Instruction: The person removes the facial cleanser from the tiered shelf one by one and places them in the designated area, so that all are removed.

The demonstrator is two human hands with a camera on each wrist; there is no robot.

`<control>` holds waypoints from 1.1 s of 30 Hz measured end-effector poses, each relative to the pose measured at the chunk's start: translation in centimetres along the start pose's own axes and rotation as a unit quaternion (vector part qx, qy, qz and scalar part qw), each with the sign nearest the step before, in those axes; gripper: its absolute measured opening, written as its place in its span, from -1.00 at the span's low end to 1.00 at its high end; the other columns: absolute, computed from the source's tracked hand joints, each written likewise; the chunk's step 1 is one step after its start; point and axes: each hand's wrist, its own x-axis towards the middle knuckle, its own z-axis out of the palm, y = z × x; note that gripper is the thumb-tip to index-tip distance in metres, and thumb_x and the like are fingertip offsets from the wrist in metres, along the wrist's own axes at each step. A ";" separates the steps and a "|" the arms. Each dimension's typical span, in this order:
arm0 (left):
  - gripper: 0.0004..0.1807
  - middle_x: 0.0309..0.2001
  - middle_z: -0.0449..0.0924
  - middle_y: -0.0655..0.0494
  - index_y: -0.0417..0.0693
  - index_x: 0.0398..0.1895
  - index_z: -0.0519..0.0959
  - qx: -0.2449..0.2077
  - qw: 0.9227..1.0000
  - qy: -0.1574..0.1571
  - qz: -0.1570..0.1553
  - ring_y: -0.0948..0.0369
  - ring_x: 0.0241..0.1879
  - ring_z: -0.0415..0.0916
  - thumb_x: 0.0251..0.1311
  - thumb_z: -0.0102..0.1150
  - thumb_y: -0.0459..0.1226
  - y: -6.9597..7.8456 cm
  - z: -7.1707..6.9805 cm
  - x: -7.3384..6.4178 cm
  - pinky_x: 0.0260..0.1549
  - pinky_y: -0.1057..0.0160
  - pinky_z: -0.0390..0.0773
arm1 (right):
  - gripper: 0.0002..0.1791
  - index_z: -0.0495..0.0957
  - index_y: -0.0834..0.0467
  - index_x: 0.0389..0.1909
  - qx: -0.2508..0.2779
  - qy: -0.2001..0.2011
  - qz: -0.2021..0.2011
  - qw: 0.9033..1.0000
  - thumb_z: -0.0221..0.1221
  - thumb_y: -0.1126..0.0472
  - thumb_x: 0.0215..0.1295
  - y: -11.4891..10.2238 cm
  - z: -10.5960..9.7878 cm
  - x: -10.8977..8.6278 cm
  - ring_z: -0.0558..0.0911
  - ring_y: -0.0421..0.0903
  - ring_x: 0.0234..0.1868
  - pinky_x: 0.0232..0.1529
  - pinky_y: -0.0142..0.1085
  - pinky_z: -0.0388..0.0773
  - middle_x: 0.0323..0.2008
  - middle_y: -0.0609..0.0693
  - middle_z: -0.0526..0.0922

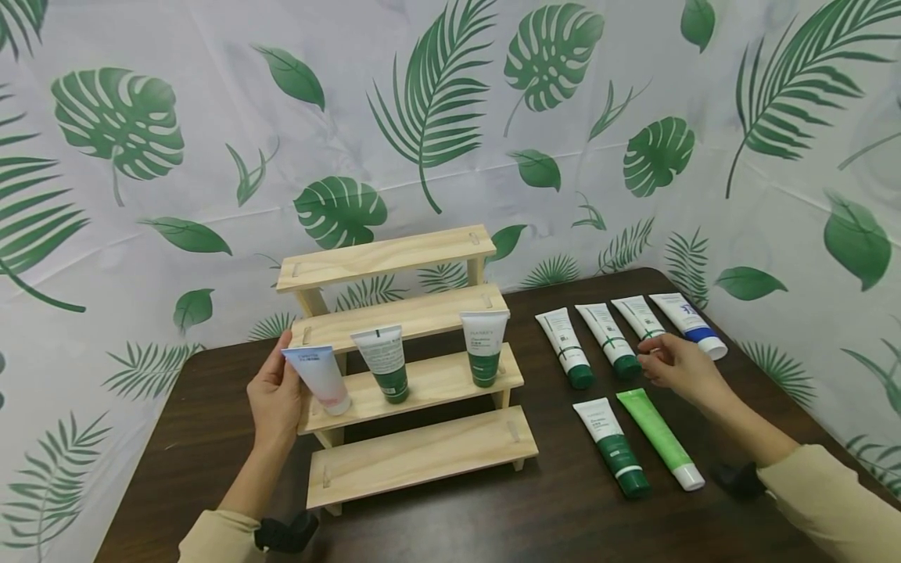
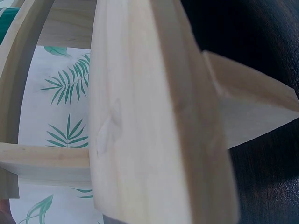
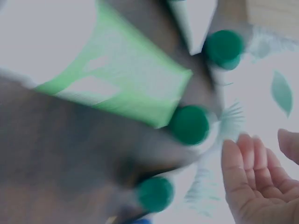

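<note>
A pale blue-and-pink squeeze tube (image 1: 318,381) stands cap-down at the left end of a step on the wooden display rack (image 1: 422,456). Right beside it is my left hand (image 1: 274,399), partly hidden behind the tube; I cannot tell whether its fingers hold the tube or the rack's end. Two white-and-green tubes, one mid-step (image 1: 382,363) and one on the right (image 1: 484,349), share that step. My right hand (image 1: 679,367), fingers loosely extended and thumb apart, overlaps the lower end of a white tube (image 1: 636,314) in the head view. Nothing is in its grasp.
On the dark table (image 1: 211,461), right of the rack, lie more tubes: two white with green caps (image 1: 559,336) (image 1: 602,328), a white-and-blue one (image 1: 683,317), a white-and-green one (image 1: 610,442) and a bright green one (image 1: 658,430). A leaf-print cloth (image 1: 479,102) hangs behind.
</note>
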 end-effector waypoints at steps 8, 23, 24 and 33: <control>-0.54 0.31 0.29 -0.03 -0.16 0.28 0.36 0.000 1.000 -0.001 0.002 0.41 0.17 0.39 0.33 0.03 -0.28 0.1 0.0 -0.1 -0.02 0.63 0.41 | -0.76 0.47 0.38 -0.05 0.050 0.068 -0.071 0.994 0.10 0.34 0.32 -5.2 1.0 1.0 0.61 -0.31 -0.44 -0.42 -0.55 0.58 -0.36 0.22 0.58; -0.54 0.30 0.32 -0.02 -0.16 0.27 0.37 -0.004 1.000 0.002 0.003 0.44 0.14 0.41 0.32 0.04 -0.26 0.1 0.0 0.0 -0.03 0.63 0.41 | -0.68 0.44 0.35 0.05 0.188 0.049 -0.129 0.972 0.12 0.28 0.33 -13.1 3.5 1.5 0.60 -0.34 -0.26 -0.22 -0.48 0.61 -0.24 0.14 0.55; -0.54 0.30 0.32 -0.02 -0.16 0.27 0.37 -0.004 1.000 0.002 0.003 0.44 0.14 0.41 0.32 0.05 -0.26 0.1 0.0 0.0 -0.04 0.63 0.42 | -0.68 0.44 0.34 0.05 0.193 0.047 -0.132 0.971 0.13 0.28 0.32 -13.4 3.7 1.6 0.61 -0.33 -0.26 -0.22 -0.48 0.61 -0.24 0.13 0.55; -0.54 0.29 0.32 -0.03 -0.16 0.27 0.38 -0.005 1.000 -0.002 0.007 0.45 0.13 0.42 0.32 0.05 -0.25 0.1 0.0 0.0 -0.04 0.63 0.41 | -0.62 0.45 0.29 0.06 0.239 0.020 -0.161 0.957 0.21 0.35 0.22 -15.4 5.3 2.1 0.59 -0.32 -0.17 -0.24 -0.50 0.57 -0.15 0.24 0.57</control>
